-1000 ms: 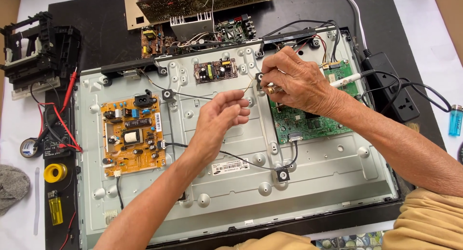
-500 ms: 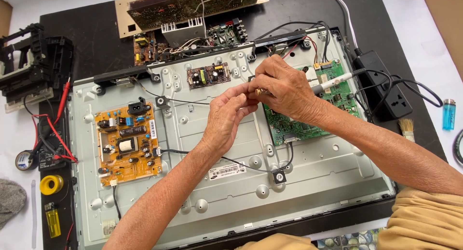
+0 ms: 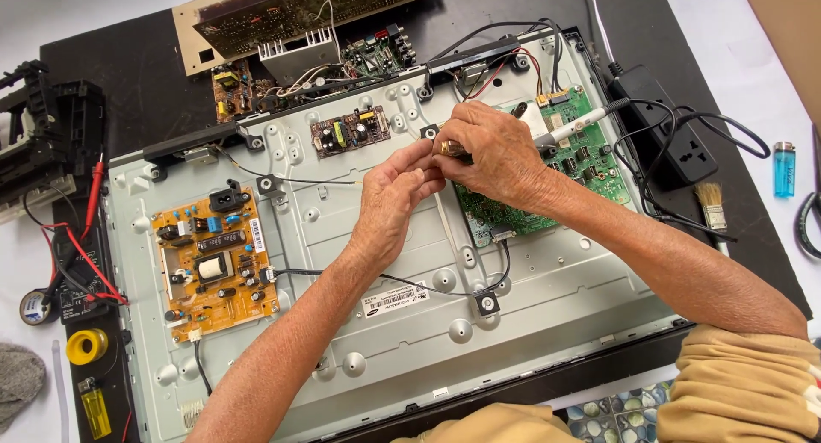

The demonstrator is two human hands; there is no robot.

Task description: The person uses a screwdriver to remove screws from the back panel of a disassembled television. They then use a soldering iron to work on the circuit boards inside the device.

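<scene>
Both hands are met over the middle of an opened flat-screen chassis (image 3: 547, 323), a grey metal back panel laid on a dark surface (image 3: 145, 75). The right hand (image 3: 496, 156) is closed around a small brass-tipped tool (image 3: 446, 147), gripped in its fingers; the left hand (image 3: 393, 199), at 8 o'clock of it, is pinched shut with fingertips touching the tool's tip. A green main board (image 3: 590, 165) is seen at 3 o'clock of the hands, partly covered by the right hand. An orange power board (image 3: 214, 259) is mounted at 9 o'clock, well apart. A black power strip (image 3: 671, 126) and blue lighter (image 3: 784, 169) lie beyond at 3 o'clock.
</scene>
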